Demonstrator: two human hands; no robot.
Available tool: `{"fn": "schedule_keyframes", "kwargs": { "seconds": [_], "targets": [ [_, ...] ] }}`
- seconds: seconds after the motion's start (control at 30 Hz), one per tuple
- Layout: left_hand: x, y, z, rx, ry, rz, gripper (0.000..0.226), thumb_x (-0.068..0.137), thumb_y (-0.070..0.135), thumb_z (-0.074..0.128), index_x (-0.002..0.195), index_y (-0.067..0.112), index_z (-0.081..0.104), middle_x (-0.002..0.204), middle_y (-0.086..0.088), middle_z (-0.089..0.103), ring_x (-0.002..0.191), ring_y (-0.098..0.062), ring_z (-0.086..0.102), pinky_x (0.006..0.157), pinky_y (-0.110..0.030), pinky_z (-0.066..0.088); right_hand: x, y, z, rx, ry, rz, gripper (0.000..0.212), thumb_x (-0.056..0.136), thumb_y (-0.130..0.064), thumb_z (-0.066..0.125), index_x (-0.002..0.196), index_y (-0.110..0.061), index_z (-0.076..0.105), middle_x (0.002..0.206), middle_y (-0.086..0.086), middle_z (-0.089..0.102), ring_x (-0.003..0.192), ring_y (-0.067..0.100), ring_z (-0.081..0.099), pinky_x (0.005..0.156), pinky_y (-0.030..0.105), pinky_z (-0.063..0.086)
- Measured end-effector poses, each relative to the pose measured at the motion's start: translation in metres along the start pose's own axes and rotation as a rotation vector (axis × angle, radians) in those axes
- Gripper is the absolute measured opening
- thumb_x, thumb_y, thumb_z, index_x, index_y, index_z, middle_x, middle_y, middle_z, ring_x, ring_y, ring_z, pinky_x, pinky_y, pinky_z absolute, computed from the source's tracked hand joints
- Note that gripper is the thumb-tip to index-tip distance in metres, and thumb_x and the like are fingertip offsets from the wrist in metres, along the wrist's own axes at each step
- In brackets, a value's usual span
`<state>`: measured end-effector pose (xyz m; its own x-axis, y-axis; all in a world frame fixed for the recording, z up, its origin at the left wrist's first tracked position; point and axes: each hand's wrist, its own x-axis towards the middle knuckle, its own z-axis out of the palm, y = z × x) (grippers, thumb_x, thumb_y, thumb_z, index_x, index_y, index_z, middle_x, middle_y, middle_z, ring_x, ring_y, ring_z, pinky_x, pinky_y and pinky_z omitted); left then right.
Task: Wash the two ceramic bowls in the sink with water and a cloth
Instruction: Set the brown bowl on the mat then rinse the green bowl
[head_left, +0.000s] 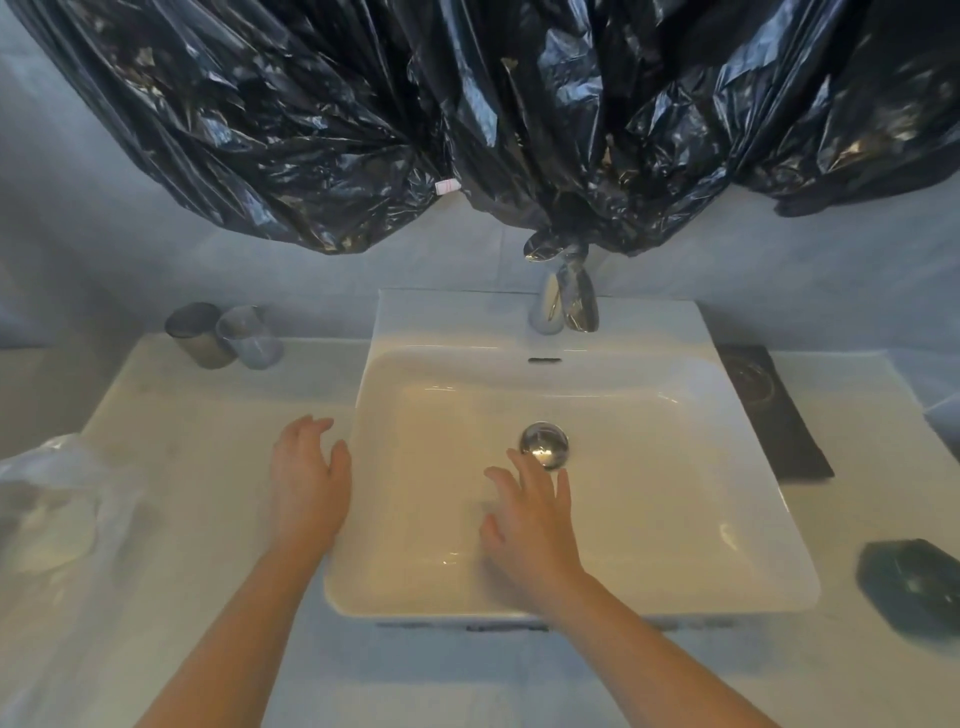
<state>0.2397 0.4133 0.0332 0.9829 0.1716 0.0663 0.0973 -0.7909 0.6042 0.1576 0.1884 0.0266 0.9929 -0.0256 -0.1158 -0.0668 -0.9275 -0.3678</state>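
glossy white rectangular sink (649, 493), chrome drain (544, 445)

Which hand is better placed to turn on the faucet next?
Probably the right hand: open over the sink by the drain, nearer the faucet. Left hand hangs at the sink's left rim.

There is one white sink (519, 322). It has one shiny tap (569, 301) and one round silver plug (544, 445). Two hands show: the left hand (309, 483) and the right hand (530, 519). There are two cups, one dark cup (200, 335) and one clear cup (249, 338). There is one dark mat (774, 410), one blurry dark lump (914, 587) and one clear bag (57, 509). The black plastic (467, 104) hangs in folds, too bunched to count.
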Motion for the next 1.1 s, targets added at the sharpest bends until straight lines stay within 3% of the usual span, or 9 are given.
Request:
{"fn": "schedule_keyframes", "kwargs": {
  "seconds": [0.13, 0.33, 0.43, 0.5, 0.6, 0.7, 0.8, 0.93, 1.1],
  "targets": [
    [-0.036, 0.055, 0.001, -0.010, -0.025, 0.293, 0.024, 0.087, 0.012, 0.060, 0.111, 0.011, 0.063, 0.126, -0.010, 0.057, 0.120, -0.029, 0.050, 0.104, -0.041, 0.036, -0.006, 0.031, -0.035, 0.020, 0.080, 0.077, 0.053, 0.093, -0.026, 0.051, 0.144, -0.024, 0.038, 0.161, 0.002, 0.020, 0.151, 0.020, 0.012, 0.121, 0.050, -0.004],
    [-0.108, 0.119, 0.059, 0.039, -0.364, 0.460, 0.050, 0.079, 0.042, 0.030, 0.101, 0.018, 0.068, 0.118, -0.004, 0.061, 0.107, -0.025, 0.059, 0.093, -0.037, 0.044, -0.035, 0.120, -0.092, 0.064, 0.290, 0.376, 0.050, 0.094, -0.027, 0.058, 0.141, -0.023, 0.045, 0.158, 0.006, 0.029, 0.147, 0.026, 0.023, 0.121, 0.050, 0.004],
    [-0.126, 0.140, 0.084, 0.115, -0.447, 0.477, 0.038, 0.087, 0.036, 0.037, 0.105, 0.019, 0.067, 0.117, 0.001, 0.059, 0.106, -0.021, 0.059, 0.092, -0.035, 0.046, -0.056, 0.178, -0.110, 0.055, 0.403, 0.548, 0.049, 0.092, -0.023, 0.061, 0.139, -0.018, 0.048, 0.155, 0.011, 0.035, 0.144, 0.030, 0.029, 0.119, 0.053, 0.014],
    [-0.133, 0.147, 0.096, 0.172, -0.432, 0.508, 0.027, 0.088, 0.030, 0.046, 0.097, 0.020, 0.068, 0.107, 0.004, 0.062, 0.095, -0.018, 0.063, 0.082, -0.034, 0.052, -0.069, 0.217, -0.116, 0.033, 0.439, 0.665, 0.050, 0.091, -0.020, 0.061, 0.139, -0.015, 0.048, 0.151, 0.015, 0.040, 0.140, 0.034, 0.035, 0.116, 0.056, 0.021],
    [-0.140, 0.144, 0.109, 0.221, -0.454, 0.480, 0.029, 0.082, 0.032, 0.043, 0.085, 0.018, 0.069, 0.093, 0.001, 0.065, 0.081, -0.021, 0.065, 0.067, -0.036, 0.054, -0.085, 0.268, -0.115, 0.005, 0.341, 0.872, 0.055, 0.091, -0.025, 0.061, 0.142, -0.013, 0.044, 0.148, 0.019, 0.041, 0.137, 0.039, 0.036, 0.114, 0.058, 0.025],
    [-0.142, 0.144, 0.112, 0.211, -0.437, 0.419, 0.020, 0.088, 0.026, 0.051, 0.095, 0.016, 0.067, 0.103, -0.001, 0.062, 0.093, -0.022, 0.061, 0.079, -0.036, 0.050, -0.097, 0.302, -0.109, 0.047, 0.180, 1.020, 0.061, 0.091, -0.029, 0.061, 0.144, -0.010, 0.040, 0.145, 0.023, 0.041, 0.132, 0.043, 0.038, 0.111, 0.054, 0.029],
    [-0.142, 0.145, 0.113, 0.215, -0.468, 0.377, 0.020, 0.093, 0.025, 0.050, 0.107, 0.018, 0.062, 0.116, 0.002, 0.055, 0.107, -0.018, 0.053, 0.091, -0.032, 0.044, -0.103, 0.318, -0.102, 0.070, 0.127, 1.045, 0.056, 0.089, -0.020, 0.061, 0.138, -0.003, 0.039, 0.135, 0.026, 0.047, 0.122, 0.043, 0.047, 0.101, 0.050, 0.040],
    [-0.142, 0.145, 0.115, 0.190, -0.461, 0.342, 0.021, 0.092, 0.025, 0.049, 0.105, 0.017, 0.063, 0.115, 0.001, 0.055, 0.108, -0.018, 0.052, 0.091, -0.033, 0.044, -0.104, 0.329, -0.094, 0.108, 0.227, 1.044, 0.055, 0.087, 0.000, 0.058, 0.136, 0.008, 0.035, 0.125, 0.034, 0.052, 0.112, 0.048, 0.055, 0.089, 0.048, 0.048],
    [-0.143, 0.145, 0.114, 0.178, -0.431, 0.315, 0.025, 0.088, 0.027, 0.046, 0.101, 0.017, 0.064, 0.110, 0.000, 0.058, 0.104, -0.020, 0.055, 0.087, -0.036, 0.048, -0.105, 0.337, -0.093, 0.188, 0.300, 1.067, 0.038, 0.089, 0.006, 0.053, 0.124, 0.014, 0.040, 0.106, 0.039, 0.059, 0.097, 0.047, 0.062, 0.071, 0.039, 0.041]
  ]
}}
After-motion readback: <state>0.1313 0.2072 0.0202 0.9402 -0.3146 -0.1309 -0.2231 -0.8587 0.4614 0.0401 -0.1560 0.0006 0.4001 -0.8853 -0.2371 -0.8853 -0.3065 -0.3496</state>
